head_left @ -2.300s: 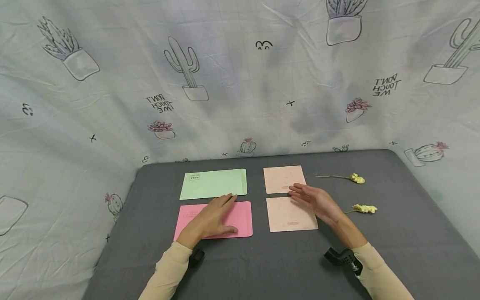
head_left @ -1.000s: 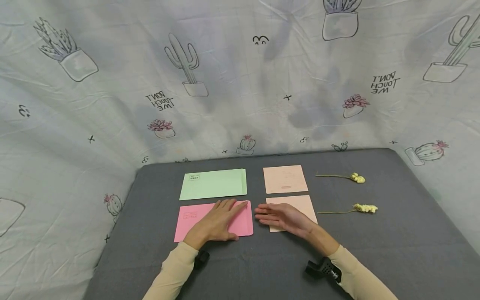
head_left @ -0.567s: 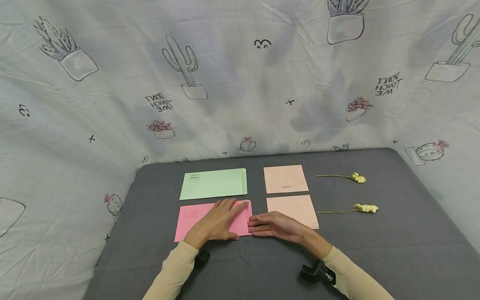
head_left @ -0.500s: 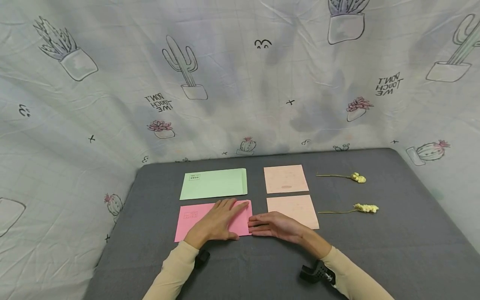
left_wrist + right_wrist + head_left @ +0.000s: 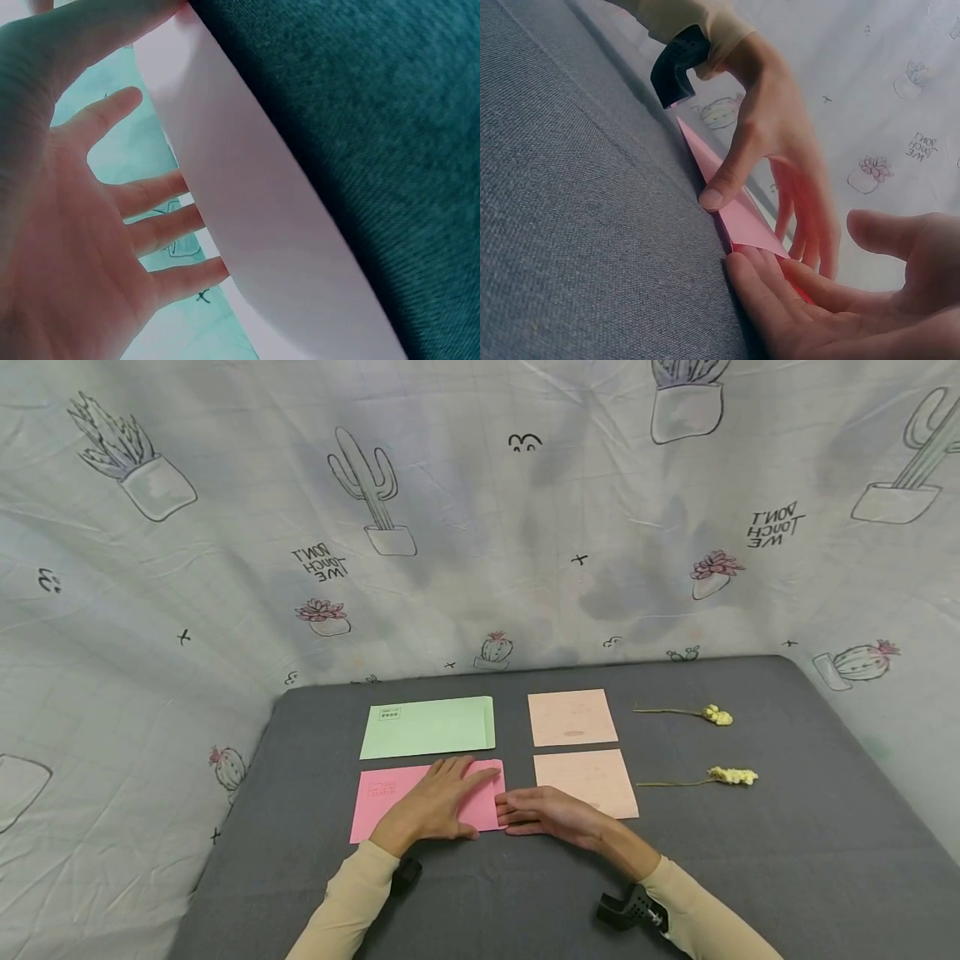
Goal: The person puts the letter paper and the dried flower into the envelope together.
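Note:
A pink envelope (image 5: 378, 793) lies on the near left of the table. My left hand (image 5: 426, 803) spans it from above, its thumb on the near edge and fingers toward the far edge. In the left wrist view several fingertips of the left hand (image 5: 82, 247) meet the envelope's pale side (image 5: 247, 172). My right hand (image 5: 551, 814) is at the envelope's right end, palm sideways. In the right wrist view the extended fingers of the right hand (image 5: 832, 307) reach the end of the envelope (image 5: 746, 221), tips partly hidden by it; the thumb stands apart.
A green envelope (image 5: 427, 728) lies behind the pink one. Two peach cards or envelopes (image 5: 572, 717) lie one behind the other in the middle. Two yellow flower stems (image 5: 716, 716) lie on the right of the grey table (image 5: 480, 910). A cactus-print cloth (image 5: 480, 527) hangs behind.
My right hand has come from over the peach cards leftward and nearer, to the pink envelope's right end. The left hand has shifted slightly right and nearer on that envelope.

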`<state>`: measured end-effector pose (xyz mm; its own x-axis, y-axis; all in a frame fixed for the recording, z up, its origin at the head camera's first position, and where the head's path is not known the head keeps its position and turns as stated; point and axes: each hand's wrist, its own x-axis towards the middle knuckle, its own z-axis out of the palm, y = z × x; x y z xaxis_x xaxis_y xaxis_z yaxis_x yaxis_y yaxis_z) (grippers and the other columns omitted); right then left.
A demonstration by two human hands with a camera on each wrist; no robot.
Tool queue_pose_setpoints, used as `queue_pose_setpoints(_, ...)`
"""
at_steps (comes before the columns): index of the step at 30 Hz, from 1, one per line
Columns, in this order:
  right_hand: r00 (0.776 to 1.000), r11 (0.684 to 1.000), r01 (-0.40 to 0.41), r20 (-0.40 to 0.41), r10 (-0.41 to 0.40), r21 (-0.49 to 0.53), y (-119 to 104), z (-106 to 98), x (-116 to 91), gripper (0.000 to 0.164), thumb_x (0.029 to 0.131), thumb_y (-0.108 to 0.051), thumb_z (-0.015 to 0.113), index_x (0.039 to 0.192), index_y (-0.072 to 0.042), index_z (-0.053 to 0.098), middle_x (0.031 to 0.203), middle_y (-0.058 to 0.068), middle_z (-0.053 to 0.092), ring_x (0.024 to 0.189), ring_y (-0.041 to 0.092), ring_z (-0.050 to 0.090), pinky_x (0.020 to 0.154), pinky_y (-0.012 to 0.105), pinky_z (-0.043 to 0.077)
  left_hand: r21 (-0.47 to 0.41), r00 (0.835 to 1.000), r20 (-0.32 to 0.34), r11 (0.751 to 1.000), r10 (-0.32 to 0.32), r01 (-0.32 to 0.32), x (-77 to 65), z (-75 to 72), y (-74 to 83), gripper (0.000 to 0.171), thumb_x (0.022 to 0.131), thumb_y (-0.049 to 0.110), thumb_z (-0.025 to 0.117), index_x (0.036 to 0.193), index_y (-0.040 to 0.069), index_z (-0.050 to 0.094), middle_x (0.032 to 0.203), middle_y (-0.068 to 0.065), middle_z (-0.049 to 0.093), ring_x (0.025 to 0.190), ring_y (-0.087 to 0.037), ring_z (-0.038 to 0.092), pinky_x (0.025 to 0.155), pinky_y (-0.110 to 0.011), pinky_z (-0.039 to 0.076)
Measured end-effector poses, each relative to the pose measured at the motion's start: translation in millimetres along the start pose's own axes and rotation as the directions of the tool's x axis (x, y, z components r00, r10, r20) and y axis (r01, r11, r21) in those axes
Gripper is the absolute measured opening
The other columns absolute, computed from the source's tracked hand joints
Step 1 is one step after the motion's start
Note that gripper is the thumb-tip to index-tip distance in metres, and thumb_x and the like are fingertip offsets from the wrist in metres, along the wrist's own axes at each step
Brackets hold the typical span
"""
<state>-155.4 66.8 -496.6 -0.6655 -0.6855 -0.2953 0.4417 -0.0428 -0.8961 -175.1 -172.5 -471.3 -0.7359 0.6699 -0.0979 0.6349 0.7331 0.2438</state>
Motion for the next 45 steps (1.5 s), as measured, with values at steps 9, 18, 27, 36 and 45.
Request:
queue_pose_setpoints(9,1.000,1.000,0.014,-0.007,-0.014,-0.013,-2.4,2.7,-1.9,0.050,0.102,-0.016,0.050,0.142,0.012,0.038,0.135,0.023,0.053,0.119,0.025,0.056,0.103,0.040,0.045,0.021,1.000,-0.025,1.000,0.006,-0.005,1.6,0.9,1.1,0.084,0.069,0.045,0.086,0.141,0.026,0.049,0.140,-0.011,0.045,0.132,-0.030,0.039,0.111,-0.054,0.029)
queue_pose_setpoints(18,1.000,1.000,0.020,-0.015,-0.020,-0.018,-4.7,4.8,-3.3,0.051,0.101,-0.018,0.052,0.143,0.008,0.040,0.137,0.020,0.052,0.120,0.026,0.055,0.104,0.042,0.044,0.020,0.998,-0.058,0.999,0.026,-0.025,2.4,-2.9,0.6,0.084,0.068,0.045,0.086,0.139,0.025,0.048,0.134,-0.009,0.048,0.127,-0.031,0.043,0.109,-0.053,0.033)
queue_pose_setpoints(27,0.999,1.000,0.030,-0.011,-0.030,-0.007,-6.2,6.1,-2.1,0.050,0.100,-0.017,0.054,0.143,0.005,0.042,0.137,0.020,0.051,0.116,0.022,0.056,0.104,0.042,0.044,0.009,0.997,-0.066,0.999,0.043,-0.042,3.0,-8.3,0.3,0.082,0.068,0.044,0.086,0.138,0.024,0.048,0.131,-0.007,0.049,0.124,-0.027,0.046,0.108,-0.051,0.035)
queue_pose_setpoints(36,0.999,0.997,0.039,-0.030,-0.040,-0.061,-6.3,6.6,-2.6,0.050,0.101,-0.019,0.053,0.141,0.010,0.042,0.133,0.022,0.055,0.117,0.024,0.057,0.101,0.040,0.047,0.008,0.997,-0.061,0.999,0.048,-0.048,3.9,-7.4,-0.9,0.081,0.069,0.043,0.086,0.138,0.024,0.047,0.131,-0.006,0.049,0.125,-0.027,0.045,0.109,-0.051,0.033)
queue_pose_setpoints(45,0.994,0.977,0.084,-0.051,-0.096,-0.198,-16.3,-4.6,-13.4,0.047,0.102,-0.018,0.052,0.140,0.010,0.044,0.132,0.025,0.056,0.122,0.033,0.056,0.102,0.040,0.046,0.003,0.998,-0.056,0.999,0.036,-0.036,5.5,-8.9,-0.5,0.081,0.069,0.042,0.085,0.138,0.024,0.048,0.130,-0.005,0.050,0.125,-0.024,0.045,0.109,-0.050,0.034)
